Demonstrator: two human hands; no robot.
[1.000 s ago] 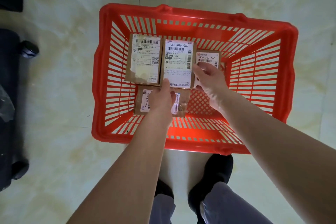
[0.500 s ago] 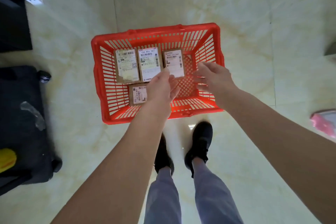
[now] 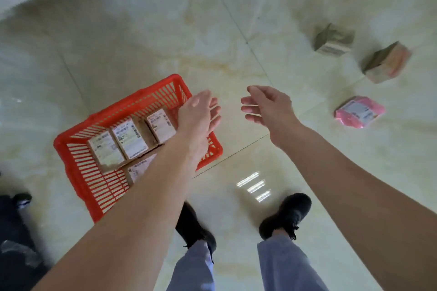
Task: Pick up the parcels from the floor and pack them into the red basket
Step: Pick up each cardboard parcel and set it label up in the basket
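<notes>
Lying right of the basket (image 3: pixel 71 163), the pink parcel (image 3: pixel 359 112) looks soft, light, slippery; pinching its edges should suit. Left hand (image 3: pixel 198 116) and right hand (image 3: pixel 269 106) hang slack, empty.

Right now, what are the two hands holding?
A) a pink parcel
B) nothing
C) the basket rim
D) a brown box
B: the left hand and right hand hang open in the air, while the pink parcel and two brown boxes lie on the floor.
</notes>
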